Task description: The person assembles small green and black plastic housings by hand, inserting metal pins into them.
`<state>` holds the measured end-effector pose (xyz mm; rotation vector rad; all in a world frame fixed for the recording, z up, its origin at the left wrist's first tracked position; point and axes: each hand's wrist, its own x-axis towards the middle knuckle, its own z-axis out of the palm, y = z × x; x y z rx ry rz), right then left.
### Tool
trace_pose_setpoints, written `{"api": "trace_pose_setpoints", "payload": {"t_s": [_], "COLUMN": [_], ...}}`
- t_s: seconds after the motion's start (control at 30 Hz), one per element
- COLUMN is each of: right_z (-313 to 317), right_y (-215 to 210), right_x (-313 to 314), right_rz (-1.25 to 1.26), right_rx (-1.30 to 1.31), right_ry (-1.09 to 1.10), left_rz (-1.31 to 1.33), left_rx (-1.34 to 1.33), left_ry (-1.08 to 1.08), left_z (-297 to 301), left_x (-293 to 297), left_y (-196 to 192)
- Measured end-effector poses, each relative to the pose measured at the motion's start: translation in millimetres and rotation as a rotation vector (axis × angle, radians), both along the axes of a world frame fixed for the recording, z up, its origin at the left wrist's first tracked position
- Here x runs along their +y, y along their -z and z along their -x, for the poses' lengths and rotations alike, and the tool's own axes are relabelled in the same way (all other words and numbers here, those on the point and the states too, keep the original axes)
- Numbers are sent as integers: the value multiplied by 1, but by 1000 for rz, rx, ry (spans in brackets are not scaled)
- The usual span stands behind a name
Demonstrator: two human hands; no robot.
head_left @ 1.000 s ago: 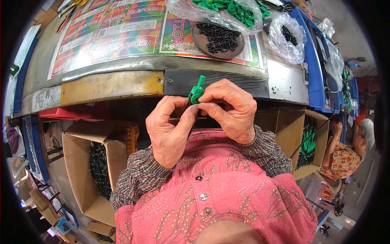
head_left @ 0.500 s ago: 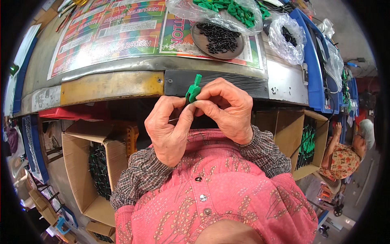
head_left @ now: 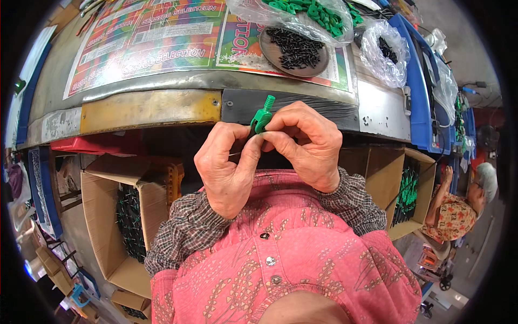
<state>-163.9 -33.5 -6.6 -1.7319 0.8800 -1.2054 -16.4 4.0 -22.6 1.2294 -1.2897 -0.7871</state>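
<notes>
In front of the table edge, a small green plastic fitting [head_left: 263, 117] points upward, its ribbed stem at the top and a forked body below. My right hand [head_left: 310, 143] pinches its lower right side between thumb and fingers. A dark part [head_left: 252, 128] shows at the left of the fork, and my left hand [head_left: 229, 168] is closed on it. A thin light rod [head_left: 235, 154] sticks out beside the left fingers. Both thumbs meet under the fitting, where the fingertips hide the joint.
On the metal-edged table [head_left: 151, 110] stands a round dish [head_left: 319, 69] of small black pieces, beside a clear bag of green parts [head_left: 322, 16]. Another bag [head_left: 372, 59] and a blue bin [head_left: 420, 108] are at right. Cardboard boxes [head_left: 102, 232] flank me; another person [head_left: 453, 213] sits far right.
The fitting has shifted slightly right and tilted a little to the right at its top. Both hands keep their pinch; the view has moved slightly.
</notes>
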Motion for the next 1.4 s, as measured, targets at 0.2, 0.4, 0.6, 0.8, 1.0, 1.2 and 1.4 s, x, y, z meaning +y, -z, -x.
{"api": "trace_pose_setpoints", "payload": {"t_s": [0.2, 0.4, 0.6, 0.8, 1.0, 1.2, 1.4], "right_z": [-5, -8, -7, -6, -8, -7, -2], "right_y": [2, -5, 0, 2, 1, 0, -3], "right_x": [-2, -1, -1, -2, -1, -1, -6], "right_rz": [-102, -386, -113, -86, -228, -202, -237], "right_rx": [-92, -278, -108, -77, -167, -135, -304], "right_ry": [-13, -33, 23, -16, -19, -35, -64], "left_rz": [55, 1, -98, -30, 39, -101, -317], "left_rx": [-88, 39, 113, 49, -44, 109, 370], "left_ry": [-46, -8, 24, -8, -18, 14, 94], "left_z": [0, -1, -1, -1, -2, -3, -7], "left_x": [-1, -1, 1, -1, -2, 1, 1], "left_y": [-1, -3, -4, 0, 1, 1, -8]}}
